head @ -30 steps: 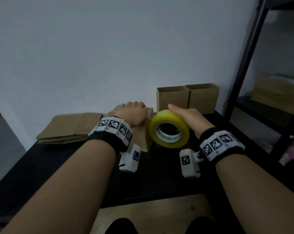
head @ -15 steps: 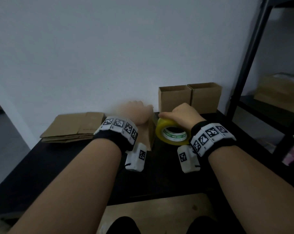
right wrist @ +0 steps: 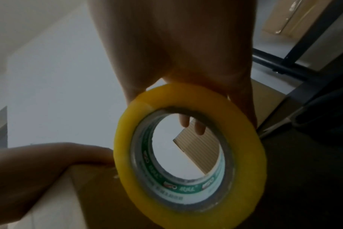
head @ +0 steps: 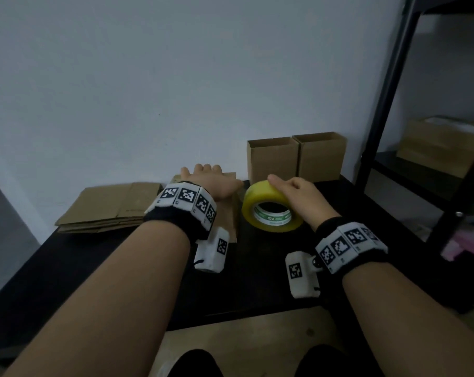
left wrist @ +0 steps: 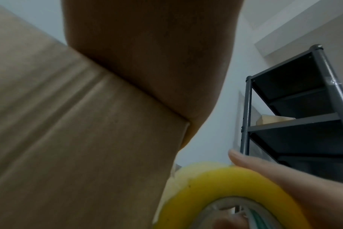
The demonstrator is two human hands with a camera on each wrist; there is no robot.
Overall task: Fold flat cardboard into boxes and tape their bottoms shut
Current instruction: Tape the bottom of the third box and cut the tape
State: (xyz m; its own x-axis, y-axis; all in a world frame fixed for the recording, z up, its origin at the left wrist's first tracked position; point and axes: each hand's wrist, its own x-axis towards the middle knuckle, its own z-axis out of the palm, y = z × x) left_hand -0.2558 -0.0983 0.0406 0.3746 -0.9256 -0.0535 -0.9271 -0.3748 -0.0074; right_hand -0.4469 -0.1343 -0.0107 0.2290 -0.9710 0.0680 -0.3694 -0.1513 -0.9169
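A small cardboard box (head: 228,219) stands on the black table (head: 257,281). My left hand (head: 210,182) lies flat on its top with the fingers stretched to the far edge; the left wrist view shows the palm (left wrist: 147,54) pressed on the box (left wrist: 78,139). My right hand (head: 293,190) grips a yellow tape roll (head: 260,197) just right of the box, thumb along the outer rim. In the right wrist view fingertips show through the core of the tape roll (right wrist: 251,147). No pulled-out tape strip can be made out.
Two upright open boxes (head: 272,159) (head: 321,156) stand against the wall behind the roll. A stack of flat cardboard (head: 108,208) lies at the table's left. A dark metal shelf (head: 388,91) holding a carton (head: 442,142) stands at the right.
My right hand dipped the tape roll low beside the box half a second ago and has tilted it back up. The left hand stays on the box top.
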